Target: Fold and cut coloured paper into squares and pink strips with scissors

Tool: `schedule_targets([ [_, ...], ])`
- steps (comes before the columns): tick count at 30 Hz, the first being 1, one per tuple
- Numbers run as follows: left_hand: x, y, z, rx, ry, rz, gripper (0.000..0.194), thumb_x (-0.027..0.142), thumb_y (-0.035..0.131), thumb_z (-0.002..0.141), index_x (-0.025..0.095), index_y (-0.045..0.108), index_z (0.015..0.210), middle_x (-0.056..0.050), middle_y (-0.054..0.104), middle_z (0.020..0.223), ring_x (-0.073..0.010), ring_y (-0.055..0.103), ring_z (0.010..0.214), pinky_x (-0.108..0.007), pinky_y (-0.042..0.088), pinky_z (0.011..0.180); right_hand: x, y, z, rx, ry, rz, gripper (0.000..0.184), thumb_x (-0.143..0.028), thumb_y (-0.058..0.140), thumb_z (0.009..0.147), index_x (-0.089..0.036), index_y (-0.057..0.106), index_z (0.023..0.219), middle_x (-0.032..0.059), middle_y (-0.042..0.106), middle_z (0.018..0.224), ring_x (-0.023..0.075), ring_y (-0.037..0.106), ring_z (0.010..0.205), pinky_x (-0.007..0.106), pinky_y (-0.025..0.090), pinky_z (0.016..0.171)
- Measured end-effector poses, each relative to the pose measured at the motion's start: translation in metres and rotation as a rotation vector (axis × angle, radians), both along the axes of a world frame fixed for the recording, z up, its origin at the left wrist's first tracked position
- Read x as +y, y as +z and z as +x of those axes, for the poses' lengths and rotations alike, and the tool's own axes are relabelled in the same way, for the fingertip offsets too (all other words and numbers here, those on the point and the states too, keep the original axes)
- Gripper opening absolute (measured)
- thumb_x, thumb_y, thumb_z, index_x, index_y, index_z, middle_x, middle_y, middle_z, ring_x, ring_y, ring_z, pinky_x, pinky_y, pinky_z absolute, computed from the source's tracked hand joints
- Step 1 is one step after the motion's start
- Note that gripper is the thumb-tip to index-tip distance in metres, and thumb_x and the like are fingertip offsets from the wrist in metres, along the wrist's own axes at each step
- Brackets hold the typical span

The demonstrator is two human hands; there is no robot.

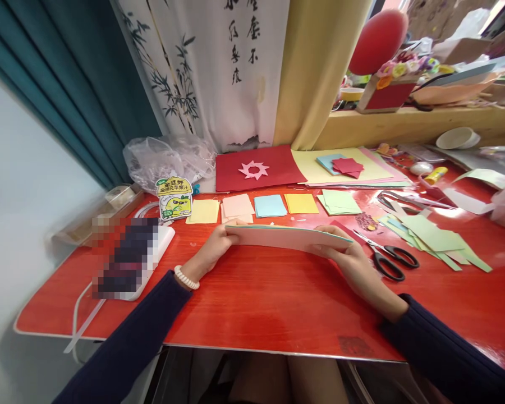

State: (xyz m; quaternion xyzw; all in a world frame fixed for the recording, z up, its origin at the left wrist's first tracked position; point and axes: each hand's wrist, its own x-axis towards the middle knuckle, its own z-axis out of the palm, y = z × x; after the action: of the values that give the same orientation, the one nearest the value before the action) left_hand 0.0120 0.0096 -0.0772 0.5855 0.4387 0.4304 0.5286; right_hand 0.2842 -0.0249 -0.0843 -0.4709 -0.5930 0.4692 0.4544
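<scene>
The red table (256,314) has a bare stretch on its near side, the best place for flat work on paper. At the far middle lies a dark red sheet (231,174), well apart from that space. The coloured paper sheets (273,240), pink side facing near, are held between both hands just nearer than the row of squares, seen almost edge-on and slightly bowed. The left hand (214,247) has its fingers narrowed on their left end; the right hand (356,269) likewise pinches the right end. An even, light grip should keep the edges aligned without creasing them, and tapping one edge on the table would probably square them. The black-handled scissors (379,247) lie near the right hand, so its wrist is best kept clear. The blue paper squares (270,206), just beyond, could be nudged by a low sweep.
</scene>
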Motion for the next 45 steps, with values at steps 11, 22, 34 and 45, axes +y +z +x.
schedule_targets([
  [11, -0.004, 0.004, -0.002, 0.013, -0.015, 0.066, 0.011, 0.011, 0.053, 0.067, 0.018, 0.051, 0.074, 0.003, 0.049, 0.076, -0.0131, 0.043, 0.074, -0.024, 0.034, 0.068, -0.004, -0.001, -0.002, -0.03, -0.054, 0.111, 0.013, -0.032, 0.058, 0.085, -0.024, 0.065, 0.093, 0.0022, 0.065, 0.1, 0.0199, 0.059, 0.095, 0.032, 0.046, 0.085],
  [22, -0.003, 0.001, -0.001, -0.043, -0.031, -0.047, 0.016, 0.006, 0.054, 0.063, 0.016, 0.06, 0.074, 0.002, 0.06, 0.076, -0.0126, 0.053, 0.076, -0.023, 0.041, 0.072, -0.004, -0.001, 0.0, -0.079, -0.049, -0.015, 0.021, -0.036, 0.063, 0.081, -0.025, 0.069, 0.098, 0.003, 0.072, 0.096, 0.0267, 0.064, 0.098, 0.04, 0.05, 0.087],
  [34, -0.005, 0.009, 0.003, -0.149, 0.087, -0.049, 0.028, 0.033, 0.071, 0.072, 0.015, 0.066, 0.093, -0.005, 0.071, 0.089, -0.0173, 0.064, 0.08, -0.028, 0.049, 0.073, -0.002, -0.005, -0.002, -0.25, -0.058, 0.08, 0.018, -0.041, 0.056, 0.084, -0.026, 0.066, 0.085, 0.0002, 0.067, 0.07, 0.0223, 0.061, 0.066, 0.036, 0.047, 0.068],
  [45, 0.006, -0.004, -0.008, -0.144, 0.295, -0.034, 0.037, 0.051, 0.049, 0.086, 0.016, 0.057, 0.076, 0.004, 0.051, 0.05, -0.0047, 0.04, 0.036, -0.017, 0.023, 0.034, 0.044, 0.076, -0.03, 0.156, -0.124, -0.043, 0.007, -0.026, 0.06, 0.084, -0.02, 0.06, 0.08, 0.0015, 0.054, 0.065, 0.0119, 0.05, 0.053, 0.025, 0.042, 0.044],
])
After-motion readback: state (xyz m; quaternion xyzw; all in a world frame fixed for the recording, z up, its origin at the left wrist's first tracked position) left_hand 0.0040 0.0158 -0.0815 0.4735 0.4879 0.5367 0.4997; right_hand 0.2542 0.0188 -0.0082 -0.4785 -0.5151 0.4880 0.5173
